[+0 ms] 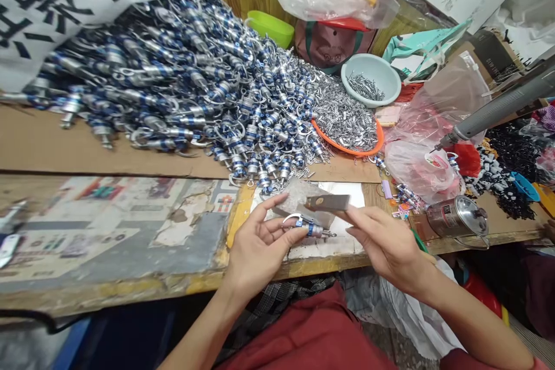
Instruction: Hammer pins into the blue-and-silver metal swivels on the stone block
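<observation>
your left hand (255, 248) is at the near edge of the tabletop (108, 231), palm turned up, thumb and fingertips pinched on a clasp (307, 225), a small silver piece with a blue band and a curved hook at its left end. the clasp lies level, just above a pale sheet (329, 245) at that near edge. your right hand (385, 243) comes in from the right and grips a block (327, 202), dark and oblong, by its right end with the fingertips. the block sits just above the clasp; i cannot tell whether the two touch.

behind your hands, toward the far edge, a pile (182, 75) of the same blue and silver clasps covers a cardboard (65, 144) and spreads left. at the pile's right end an orange tray (378, 141) holds small silver parts. farther back a pale bowl (390, 78) holds metal pins, and a green bowl (271, 26) stands behind the pile. near the right edge a grey tool (494, 110) points left over plastic bags, and a steel pot (455, 217) lies on its side just right of your right hand.
</observation>
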